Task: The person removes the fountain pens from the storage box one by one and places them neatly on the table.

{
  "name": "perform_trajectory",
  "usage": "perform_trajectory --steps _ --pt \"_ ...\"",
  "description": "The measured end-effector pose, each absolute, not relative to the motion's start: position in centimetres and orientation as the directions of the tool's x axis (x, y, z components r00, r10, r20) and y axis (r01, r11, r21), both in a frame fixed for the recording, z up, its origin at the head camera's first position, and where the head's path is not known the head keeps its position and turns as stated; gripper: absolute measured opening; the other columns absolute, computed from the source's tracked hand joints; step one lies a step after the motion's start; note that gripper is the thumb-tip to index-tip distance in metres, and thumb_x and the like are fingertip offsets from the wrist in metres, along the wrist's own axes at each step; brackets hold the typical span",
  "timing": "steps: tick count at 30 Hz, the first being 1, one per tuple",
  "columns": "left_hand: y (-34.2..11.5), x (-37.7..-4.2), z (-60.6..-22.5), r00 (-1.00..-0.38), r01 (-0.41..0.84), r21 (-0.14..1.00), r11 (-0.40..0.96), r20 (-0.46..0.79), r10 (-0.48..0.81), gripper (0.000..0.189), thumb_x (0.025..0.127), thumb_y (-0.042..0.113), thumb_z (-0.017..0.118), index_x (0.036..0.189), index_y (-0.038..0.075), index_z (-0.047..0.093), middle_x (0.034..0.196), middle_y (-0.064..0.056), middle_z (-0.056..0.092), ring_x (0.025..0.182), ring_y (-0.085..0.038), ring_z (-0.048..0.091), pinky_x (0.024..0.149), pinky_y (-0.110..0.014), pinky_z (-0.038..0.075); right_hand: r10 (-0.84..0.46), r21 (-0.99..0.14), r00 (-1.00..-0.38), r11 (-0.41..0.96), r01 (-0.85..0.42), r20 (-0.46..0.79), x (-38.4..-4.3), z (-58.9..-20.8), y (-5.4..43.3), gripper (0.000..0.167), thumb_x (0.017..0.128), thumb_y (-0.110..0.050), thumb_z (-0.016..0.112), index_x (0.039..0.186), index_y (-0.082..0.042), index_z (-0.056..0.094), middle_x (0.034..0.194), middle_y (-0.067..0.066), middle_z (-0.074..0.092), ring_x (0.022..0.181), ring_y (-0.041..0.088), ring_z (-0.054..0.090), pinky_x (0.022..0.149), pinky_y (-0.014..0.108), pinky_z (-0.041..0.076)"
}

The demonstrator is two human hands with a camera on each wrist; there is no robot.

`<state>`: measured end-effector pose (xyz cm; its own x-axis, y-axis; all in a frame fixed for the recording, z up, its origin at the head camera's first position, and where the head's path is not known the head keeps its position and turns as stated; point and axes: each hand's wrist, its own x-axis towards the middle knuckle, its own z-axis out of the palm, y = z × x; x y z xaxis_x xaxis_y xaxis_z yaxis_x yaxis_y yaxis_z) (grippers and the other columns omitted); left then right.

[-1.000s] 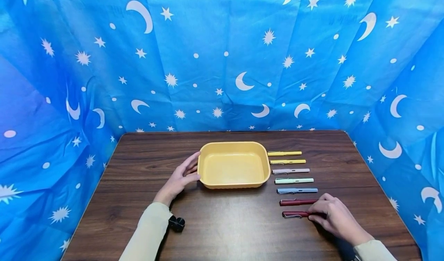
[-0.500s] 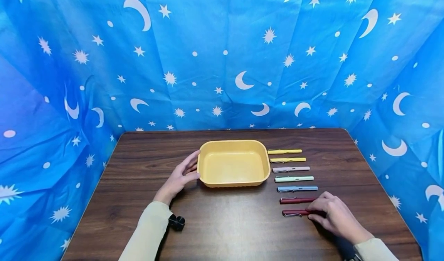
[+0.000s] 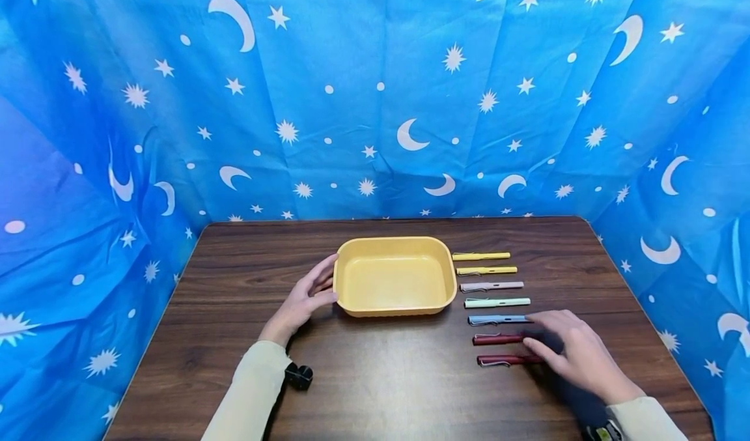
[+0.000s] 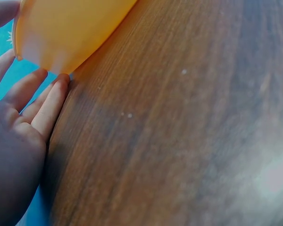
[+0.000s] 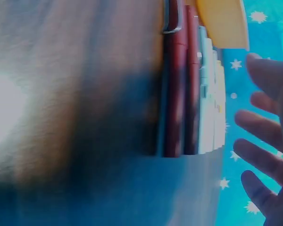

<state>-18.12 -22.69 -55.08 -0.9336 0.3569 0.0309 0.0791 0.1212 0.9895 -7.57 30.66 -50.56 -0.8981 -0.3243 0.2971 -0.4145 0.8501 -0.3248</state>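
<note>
My left hand [image 3: 301, 304] touches the left end of a yellow rectangular tray [image 3: 395, 284], fingers spread along its outer wall. The left wrist view has those fingertips at the wall [image 4: 61, 47]. Over the right ends of a column of capped pens hovers my right hand [image 3: 577, 353], its fingers apart and holding nothing. Two dark red pens, the nearest one [image 3: 504, 360] and the one behind it [image 3: 497, 339], lie beneath it, their right ends partly hidden. Its fingertips overlap the end of the blue pen [image 3: 495, 320]. In the right wrist view the fingers [image 5: 259, 127] stand clear of the pens.
Beyond lie a mint pen [image 3: 497, 303], a pale pink pen [image 3: 491, 286] and two yellow pens, one [image 3: 486, 270] in front of the other [image 3: 480, 256], beside the tray's right end. A blue star-patterned cloth [image 3: 375, 102] surrounds the wooden table [image 3: 387, 376].
My right hand has let go of the nearest dark red pen, risen and opened, its fingers shifting toward the blue pen. The pens, tray and left hand stay in place.
</note>
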Motion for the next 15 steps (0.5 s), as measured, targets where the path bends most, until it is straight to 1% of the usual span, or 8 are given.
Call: perform_trajectory --steps 3,8,10,13,15 --pt "-22.7 -18.0 -55.2 -0.93 0.095 0.988 0.12 0.045 0.365 0.076 0.101 0.009 0.068 0.167 0.023 0.031 0.169 -0.012 0.036 0.152 -0.035 0.04 0.118 -0.037 0.041 -0.278 -0.345 -0.907 0.857 -0.383 0.317 -7.6 -50.1 30.2 0.05 0.088 -0.029 0.086 0.13 -0.007 0.072 0.125 0.014 0.073 0.117 0.035 0.064 0.094 0.064 0.054" --pt "-22.7 -17.9 -55.5 -0.932 0.102 0.987 0.122 0.052 0.358 0.077 0.102 0.013 0.069 0.167 0.024 0.03 0.17 -0.008 0.035 0.152 -0.033 0.041 0.114 -0.027 0.044 -0.24 -0.373 -0.896 0.845 -0.382 0.374 -8.0 -49.5 29.4 0.059 0.087 -0.029 0.086 0.138 -0.007 0.066 0.137 0.017 0.066 0.128 0.038 0.058 0.1 0.067 0.047" --pt "-22.7 -17.8 -55.6 -0.936 0.112 0.987 0.115 0.065 0.347 0.077 0.103 0.014 0.068 0.168 0.022 0.027 0.17 -0.009 0.034 0.151 -0.035 0.042 0.112 -0.024 0.044 -0.228 -0.383 -0.889 0.839 -0.386 0.397 -8.2 -49.2 28.9 0.063 0.087 -0.029 0.086 0.142 -0.008 0.064 0.142 0.018 0.063 0.131 0.041 0.056 0.101 0.07 0.045" --pt "-22.5 -17.6 -55.7 -0.945 0.122 0.99 0.073 0.093 0.315 0.078 0.104 0.012 0.064 0.169 0.018 0.022 0.17 -0.014 0.032 0.148 -0.041 0.043 0.109 -0.02 0.046 -0.216 -0.384 -0.875 0.834 -0.396 0.432 -8.7 -48.8 28.3 0.071 0.085 -0.029 0.087 0.148 -0.01 0.059 0.148 0.019 0.058 0.135 0.044 0.052 0.103 0.073 0.042" --pt "-22.4 -17.4 -55.7 -0.952 0.138 0.989 0.045 0.119 0.282 0.076 0.105 0.008 0.06 0.169 0.015 0.02 0.17 -0.02 0.031 0.146 -0.046 0.044 0.107 -0.02 0.048 -0.216 -0.368 -0.862 0.837 -0.405 0.458 -9.0 -48.6 27.8 0.078 0.083 -0.03 0.088 0.151 -0.011 0.056 0.152 0.021 0.055 0.138 0.046 0.05 0.104 0.075 0.04"
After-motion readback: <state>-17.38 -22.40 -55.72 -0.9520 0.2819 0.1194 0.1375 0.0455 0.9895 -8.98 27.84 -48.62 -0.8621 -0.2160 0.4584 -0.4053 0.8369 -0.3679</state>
